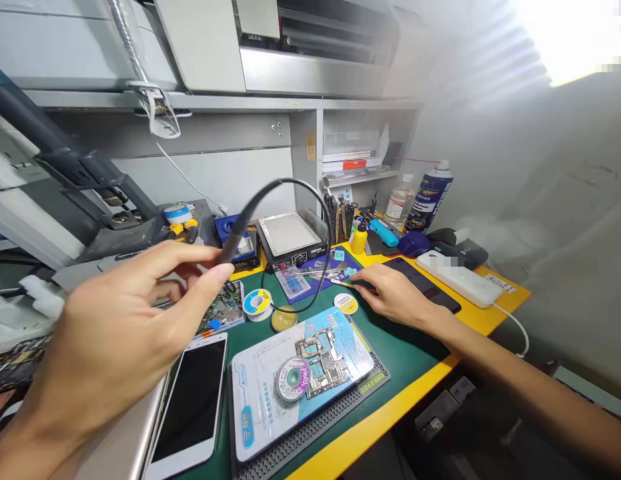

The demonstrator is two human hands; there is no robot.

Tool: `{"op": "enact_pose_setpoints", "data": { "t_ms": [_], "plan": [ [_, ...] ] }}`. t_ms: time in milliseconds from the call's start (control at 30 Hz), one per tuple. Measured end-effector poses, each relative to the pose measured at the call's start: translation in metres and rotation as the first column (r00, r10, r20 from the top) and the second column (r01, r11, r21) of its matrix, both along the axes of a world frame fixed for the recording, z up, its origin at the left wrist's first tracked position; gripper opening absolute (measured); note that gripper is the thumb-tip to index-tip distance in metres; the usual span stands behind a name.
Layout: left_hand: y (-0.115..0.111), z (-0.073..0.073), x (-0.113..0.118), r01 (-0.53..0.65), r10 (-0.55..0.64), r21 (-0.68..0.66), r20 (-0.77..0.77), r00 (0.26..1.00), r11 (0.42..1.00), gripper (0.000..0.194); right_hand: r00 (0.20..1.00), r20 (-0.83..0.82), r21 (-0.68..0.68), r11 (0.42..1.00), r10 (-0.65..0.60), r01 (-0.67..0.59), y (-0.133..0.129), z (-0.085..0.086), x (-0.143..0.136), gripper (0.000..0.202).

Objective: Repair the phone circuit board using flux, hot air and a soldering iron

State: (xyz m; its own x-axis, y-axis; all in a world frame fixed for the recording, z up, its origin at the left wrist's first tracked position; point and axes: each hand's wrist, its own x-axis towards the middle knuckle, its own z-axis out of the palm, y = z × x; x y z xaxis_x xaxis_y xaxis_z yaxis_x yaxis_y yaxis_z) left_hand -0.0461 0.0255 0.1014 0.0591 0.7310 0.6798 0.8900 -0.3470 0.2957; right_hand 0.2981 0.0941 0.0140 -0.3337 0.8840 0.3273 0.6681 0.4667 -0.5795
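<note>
In the head view my left hand (140, 320) is raised at the left. Thumb and fingers pinch the dark handle of a soldering iron (235, 237), its black cable looping over the mat; the tip is hidden behind the hand. My right hand (393, 293) rests low on the mat, fingers closed on a thin stick-like tool with a pale tip (343, 283); its kind is unclear. Between the hands lie a pale blue repair pad (260, 367) with a bare phone circuit board (333, 363) and a spool of desoldering wick (293, 379) on it.
A white phone (193, 393) lies left of the pad. Behind it are a solder spool (257, 303), an open flux tin (284, 320) and a heating plate (293, 233). A yellow bottle (359, 239), spray can (430, 197) and white power strip (457, 279) stand toward the right.
</note>
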Motion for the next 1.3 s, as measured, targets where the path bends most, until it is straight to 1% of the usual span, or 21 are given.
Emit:
{"op": "enact_pose_setpoints", "data": {
  "t_ms": [33, 67, 133, 167, 200, 233, 267, 300, 367, 467, 567, 767, 867, 900, 967, 1000, 1067, 1133, 1167, 1233, 1300],
  "plan": [
    [0.001, 0.011, 0.008, 0.051, -0.050, 0.030, -0.022, 0.999, 0.998, 0.015, 1.000, -0.030, -0.007, 1.000, 0.002, -0.002, -0.009, 0.010, -0.004, 0.016],
    [0.002, 0.019, 0.016, 0.103, -0.101, 0.025, -0.088, 0.991, 0.994, 0.013, 0.998, -0.063, -0.029, 0.999, 0.014, -0.016, -0.020, 0.021, -0.010, 0.021],
    [0.008, 0.029, 0.031, 0.142, -0.137, 0.021, -0.157, 0.978, 0.990, 0.014, 0.984, -0.151, -0.118, 0.986, 0.095, -0.114, -0.040, 0.044, -0.026, 0.034],
    [0.012, 0.031, 0.038, 0.172, -0.163, 0.035, -0.184, 0.969, 0.985, 0.015, 0.939, -0.316, -0.234, 0.948, 0.138, -0.218, -0.048, 0.054, -0.036, 0.036],
    [0.015, 0.031, 0.045, 0.198, -0.187, 0.028, -0.223, 0.957, 0.980, 0.017, 0.876, -0.469, -0.285, 0.918, 0.117, -0.275, -0.053, 0.063, -0.047, 0.037],
    [0.019, 0.031, 0.052, 0.225, -0.211, 0.023, -0.264, 0.941, 0.974, 0.019, 0.814, -0.572, -0.308, 0.894, 0.098, -0.324, -0.056, 0.070, -0.057, 0.043],
    [0.022, 0.030, 0.058, 0.247, -0.230, 0.017, -0.307, 0.923, 0.969, 0.021, 0.751, -0.655, -0.285, 0.892, 0.086, -0.352, -0.056, 0.074, -0.068, 0.048],
    [0.024, 0.029, 0.065, 0.265, -0.243, 0.015, -0.349, 0.905, 0.964, 0.022, 0.716, -0.692, -0.275, 0.884, 0.091, -0.378, -0.054, 0.076, -0.078, 0.047],
    [0.028, 0.029, 0.075, 0.276, -0.238, 0.031, -0.419, 0.876, 0.961, 0.026, 0.664, -0.742, -0.206, 0.910, 0.096, -0.361, -0.043, 0.076, -0.093, 0.045],
    [0.034, 0.034, 0.083, 0.257, -0.193, 0.069, -0.481, 0.855, 0.964, 0.029, 0.595, -0.794, -0.089, 0.947, 0.121, -0.310, -0.025, 0.072, -0.103, 0.047],
    [0.039, 0.044, 0.081, 0.222, -0.142, 0.100, -0.508, 0.850, 0.970, 0.030, 0.563, -0.811, -0.015, 0.957, 0.158, -0.291, -0.015, 0.078, -0.105, 0.041],
    [0.044, 0.072, 0.083, 0.138, -0.040, 0.162, -0.498, 0.866, 0.977, 0.035, 0.543, -0.794, 0.115, 0.944, 0.274, -0.309, -0.005, 0.108, -0.108, 0.035],
    [0.039, 0.075, 0.087, 0.112, -0.015, 0.182, -0.464, 0.885, 0.977, 0.035, 0.524, -0.790, 0.206, 0.943, 0.319, -0.263, 0.007, 0.112, -0.109, 0.030],
    [0.035, 0.073, 0.085, 0.107, -0.019, 0.174, -0.446, 0.895, 0.979, 0.035, 0.511, -0.804, 0.210, 0.949, 0.304, -0.233, 0.011, 0.111, -0.108, 0.026],
    [0.023, 0.063, 0.077, 0.101, -0.046, 0.115, -0.402, 0.914, 0.988, 0.036, 0.453, -0.871, 0.131, 0.979, 0.189, -0.157, 0.021, 0.105, -0.102, 0.017],
    [0.018, 0.056, 0.069, 0.073, -0.062, 0.015, -0.362, 0.930, 0.997, 0.036, 0.417, -0.903, 0.058, 0.991, 0.105, -0.122, 0.026, 0.100, -0.098, 0.013],
    [0.011, 0.037, 0.050, 0.073, -0.147, -0.196, -0.392, 0.908, 0.978, 0.028, 0.351, -0.934, -0.104, 0.990, -0.065, -0.092, 0.035, 0.090, -0.087, 0.007],
    [0.014, 0.017, 0.033, 0.060, -0.270, -0.436, -0.438, 0.858, 0.898, 0.026, 0.315, -0.934, -0.209, 0.973, -0.168, -0.099, 0.043, 0.078, -0.075, 0.007],
    [0.019, 0.008, 0.027, 0.028, -0.304, -0.518, -0.456, 0.837, 0.855, 0.027, 0.297, -0.930, -0.255, 0.961, -0.214, -0.107, 0.047, 0.072, -0.069, 0.011],
    [0.034, -0.006, 0.023, -0.034, -0.368, -0.643, -0.480, 0.796, 0.765, 0.035, 0.256, -0.917, -0.345, 0.930, -0.305, -0.129, 0.053, 0.064, -0.059, 0.020],
    [0.051, -0.015, 0.027, -0.068, -0.451, -0.734, -0.484, 0.750, 0.675, 0.040, 0.220, -0.902, -0.410, 0.898, -0.372, -0.158, 0.058, 0.058, -0.052, 0.026]
  ]
}}
